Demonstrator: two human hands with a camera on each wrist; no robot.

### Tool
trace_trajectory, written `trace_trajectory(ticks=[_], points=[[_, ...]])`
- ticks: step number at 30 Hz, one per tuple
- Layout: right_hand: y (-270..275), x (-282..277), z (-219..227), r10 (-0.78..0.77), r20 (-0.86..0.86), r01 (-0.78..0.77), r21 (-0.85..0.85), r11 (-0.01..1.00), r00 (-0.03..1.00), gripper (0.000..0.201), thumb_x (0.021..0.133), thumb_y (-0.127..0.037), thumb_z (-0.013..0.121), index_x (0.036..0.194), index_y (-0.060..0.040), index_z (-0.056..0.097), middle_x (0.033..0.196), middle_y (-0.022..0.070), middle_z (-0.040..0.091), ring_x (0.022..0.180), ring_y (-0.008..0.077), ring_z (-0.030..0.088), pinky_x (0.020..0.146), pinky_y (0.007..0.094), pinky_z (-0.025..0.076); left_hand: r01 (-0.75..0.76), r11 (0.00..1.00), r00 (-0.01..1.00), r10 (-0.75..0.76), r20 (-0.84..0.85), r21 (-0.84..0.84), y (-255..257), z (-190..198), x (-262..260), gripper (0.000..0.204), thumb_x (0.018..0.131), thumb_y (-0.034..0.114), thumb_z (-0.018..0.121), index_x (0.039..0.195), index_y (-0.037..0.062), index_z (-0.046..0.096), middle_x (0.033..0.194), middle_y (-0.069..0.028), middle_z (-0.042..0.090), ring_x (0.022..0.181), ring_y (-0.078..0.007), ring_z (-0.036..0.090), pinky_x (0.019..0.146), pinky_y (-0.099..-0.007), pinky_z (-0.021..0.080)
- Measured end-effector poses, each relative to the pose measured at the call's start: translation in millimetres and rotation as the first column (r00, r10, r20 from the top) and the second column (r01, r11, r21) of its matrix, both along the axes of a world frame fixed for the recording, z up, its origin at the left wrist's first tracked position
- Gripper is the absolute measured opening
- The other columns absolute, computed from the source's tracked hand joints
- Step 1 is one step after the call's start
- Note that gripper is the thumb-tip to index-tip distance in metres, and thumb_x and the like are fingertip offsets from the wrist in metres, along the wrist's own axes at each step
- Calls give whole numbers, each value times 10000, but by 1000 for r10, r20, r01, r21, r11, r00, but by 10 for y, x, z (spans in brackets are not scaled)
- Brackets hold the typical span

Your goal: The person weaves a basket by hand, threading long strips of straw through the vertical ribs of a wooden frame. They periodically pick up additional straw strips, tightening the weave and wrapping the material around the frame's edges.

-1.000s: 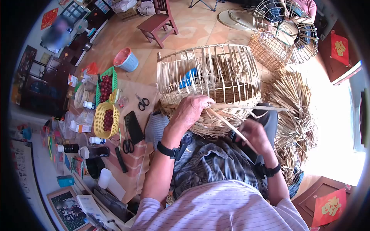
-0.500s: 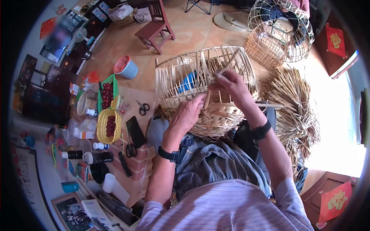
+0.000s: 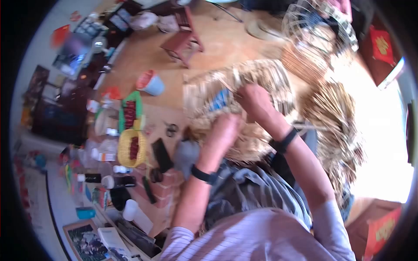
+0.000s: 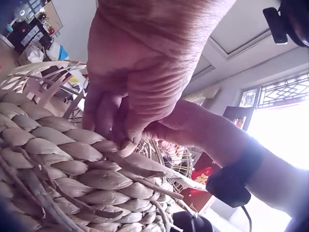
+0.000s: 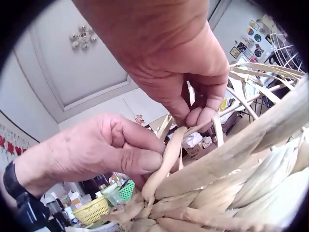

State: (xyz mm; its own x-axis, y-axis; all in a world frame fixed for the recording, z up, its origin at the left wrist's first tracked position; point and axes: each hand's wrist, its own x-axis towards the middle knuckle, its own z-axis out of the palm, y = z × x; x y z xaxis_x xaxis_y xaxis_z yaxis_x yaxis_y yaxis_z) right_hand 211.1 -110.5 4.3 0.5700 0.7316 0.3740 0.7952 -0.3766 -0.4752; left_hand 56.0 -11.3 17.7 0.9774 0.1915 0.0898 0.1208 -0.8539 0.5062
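A half-woven basket [image 3: 257,150] sits at the person's lap, with a braided lower wall [image 4: 72,164] and bare upright strips above it. At its working edge the left hand [image 5: 116,147] pinches a flat, pale plant-fibre strip [image 5: 166,166] between thumb and fingers. Just beyond, the right hand [image 5: 188,67] pinches the same strip's upper part with its fingertips, close to the uprights. Both hands [image 3: 224,130] are blurred in the head view. A blue item [image 3: 220,100] shows through the basket's uprights.
To the right lies a bundle of dry stalks [image 3: 333,126]. On the left are a yellow basket [image 3: 124,154] and a green basket [image 3: 138,102] of red fruit, scissors [image 3: 171,129] and bottles [image 3: 119,181]. A bucket [image 3: 152,85] and a chair [image 3: 183,41] stand ahead.
The right hand has gone from low beside the basket's right side up to its uprights, bringing the strip along. The left hand has stayed at the working edge. The head view has shifted slightly.
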Motion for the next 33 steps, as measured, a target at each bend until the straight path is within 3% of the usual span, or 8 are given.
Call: trace_trajectory(ticks=[3, 6, 12, 14, 18, 21, 25, 33], points=[[89, 33, -121, -76, 27, 80, -215, 973, 997, 123, 893, -197, 718, 919, -78, 737, 967, 187, 716, 866, 430, 714, 748, 532, 581, 35, 970, 996, -15, -84, 240, -86, -185, -3, 193, 943, 61, 564, 899, -4, 741, 876, -278, 725, 856, -447, 742, 752, -542, 595], [110, -43, -39, -92, 42, 93, -35, 995, 995, 97, 832, -73, 723, 929, -83, 721, 897, 206, 715, 870, 442, 711, 753, 543, 573, -173, 965, 984, 179, -14, 198, -231, -138, 4, 206, 996, 99, 575, 994, 27, 768, 805, -246, 740, 798, -433, 764, 729, -536, 616], [52, 5, 36, -71, -94, 78, 71, 994, 993, 59, 967, -66, 656, 937, -15, 661, 817, 276, 672, 805, 490, 673, 696, 555, 522, -232, 957, 972, 219, 89, 176, -232, -343, 62, 204, 995, 160, 638, 908, 22, 762, 687, -214, 707, 640, -372, 735, 606, -506, 589], [-53, -10, 76, 65, -212, -13, 238, 971, 975, 106, 964, -10, 639, 1062, 7, 676, 761, 241, 638, 695, 389, 657, 641, 484, 510, -256, 940, 967, 248, 65, 226, -246, -473, 119, 204, 992, 166, 645, 898, 24, 757, 684, -206, 710, 635, -363, 734, 595, -500, 584], [-198, -135, 95, 106, -485, 106, 391, 914, 868, 278, 978, 23, 654, 1252, -18, 660, 770, 91, 672, 577, 150, 577, 498, 339, 439, -285, 918, 957, 261, 123, 275, -285, -489, 93, 182, 970, 158, 660, 869, 34, 748, 678, -194, 715, 634, -335, 743, 580, -482, 582], [-330, -144, -26, 237, -746, 236, 468, 852, 622, 327, 989, -1, 698, 1302, -52, 619, 840, 31, 694, 542, 67, 536, 428, 256, 365, -335, 892, 941, 298, 161, 304, -371, -446, 100, 117, 938, 144, 687, 870, 52, 716, 647, -156, 701, 622, -304, 734, 570, -450, 572], [-614, -65, -343, 319, -794, 373, 545, 751, 519, 209, 1007, -80, 724, 1179, -63, 606, 799, 41, 686, 477, 58, 490, 391, 229, 340, -367, 894, 929, 339, 147, 258, -416, -396, 79, 130, 945, 188, 706, 909, 64, 690, 677, -138, 698, 655, -302, 722, 652, -465, 553], [-1564, -585, -569, 352, -900, 316, 423, 850, 257, 190, 1029, -122, 711, 1185, -37, 641, 816, 30, 710, 503, 41, 521, 431, 205, 379, -131, 990, 959, 112, 260, 55, -334, -516, -82, 196, 992, 201, 695, 884, 61, 612, 778, -134, 672, 784, -350, 673, 841, -489, 440]])
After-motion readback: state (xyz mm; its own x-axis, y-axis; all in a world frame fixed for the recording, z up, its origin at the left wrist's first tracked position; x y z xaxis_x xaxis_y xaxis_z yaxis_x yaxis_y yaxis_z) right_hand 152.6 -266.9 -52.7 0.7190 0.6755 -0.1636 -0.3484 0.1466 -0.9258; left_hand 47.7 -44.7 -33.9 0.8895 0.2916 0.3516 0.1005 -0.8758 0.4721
